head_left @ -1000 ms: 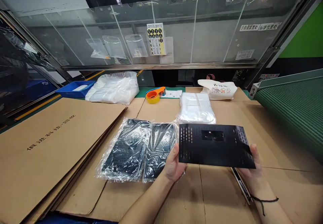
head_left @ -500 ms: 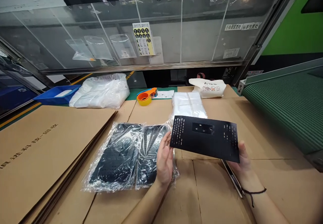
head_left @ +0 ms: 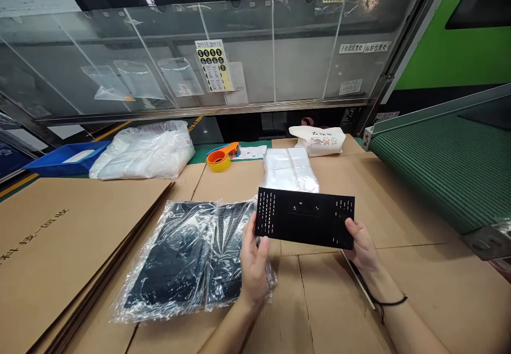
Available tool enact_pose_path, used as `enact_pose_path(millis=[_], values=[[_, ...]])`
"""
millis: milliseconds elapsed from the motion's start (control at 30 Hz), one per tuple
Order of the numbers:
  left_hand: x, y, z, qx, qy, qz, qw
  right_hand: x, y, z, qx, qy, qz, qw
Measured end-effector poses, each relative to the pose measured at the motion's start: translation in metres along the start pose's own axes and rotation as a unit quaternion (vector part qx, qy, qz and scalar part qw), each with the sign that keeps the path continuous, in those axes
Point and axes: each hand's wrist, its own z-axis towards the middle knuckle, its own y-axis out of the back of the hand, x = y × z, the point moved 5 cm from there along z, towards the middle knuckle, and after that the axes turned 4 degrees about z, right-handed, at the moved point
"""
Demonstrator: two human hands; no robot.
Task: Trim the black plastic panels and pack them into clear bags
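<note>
A flat black slotted panel (head_left: 305, 218) is held up over the cardboard-covered table, with rows of slots at both ends and a recessed patch with small holes near its upper middle. My left hand (head_left: 254, 263) grips its left end, thumb in front and fingers behind. At the right end, my right hand (head_left: 361, 245) pinches it with the thumb on the face. Left of my hands lie black slotted panels in clear plastic bags (head_left: 171, 258). A thin, light-edged piece (head_left: 361, 282) lies partly hidden beneath my right wrist.
Stacked cardboard sheets (head_left: 80, 237) lie at the left. Behind are a stack of clear bags (head_left: 289, 167), an orange tape dispenser (head_left: 221, 157), a bulky plastic bag (head_left: 141, 151), a blue tray (head_left: 59, 162) and a white pouch (head_left: 319, 140). A green conveyor belt (head_left: 451, 157) stands right.
The panel has tilted to face me more squarely and sits a little lower in view. My right thumb has come onto its front face. The whole view has shifted slightly.
</note>
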Motion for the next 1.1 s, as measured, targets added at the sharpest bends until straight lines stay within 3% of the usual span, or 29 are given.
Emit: enact_pose_path(millis=[200,267,333,400,533,700,900,1100], values=[[0.0,0.0,-0.006,0.024,-0.05,-0.053,0.997,0.013,0.003,-0.009,-0.012,0.172,-0.119,0.978],[-0.004,-0.003,-0.009,0.033,-0.065,-0.087,0.994,0.022,0.001,-0.018,-0.019,0.282,-0.184,0.941],[-0.007,-0.005,-0.012,0.026,-0.07,-0.086,0.993,0.028,-0.004,-0.026,-0.039,0.389,-0.269,0.88],[-0.01,-0.006,-0.015,0.017,-0.077,-0.071,0.994,0.026,-0.008,-0.031,-0.076,0.445,-0.331,0.829],[-0.012,-0.006,-0.019,-0.005,-0.074,-0.073,0.995,0.016,-0.009,-0.027,-0.121,0.439,-0.347,0.82],[-0.009,-0.004,-0.022,-0.047,-0.071,-0.058,0.995,0.017,-0.013,-0.026,-0.098,0.42,-0.351,0.831],[-0.009,-0.008,-0.023,0.024,-0.133,0.015,0.991,0.021,-0.014,-0.022,-0.073,0.359,-0.362,0.857],[-0.01,-0.01,-0.021,0.054,-0.184,0.023,0.981,0.022,-0.014,-0.021,-0.056,0.293,-0.324,0.898]])
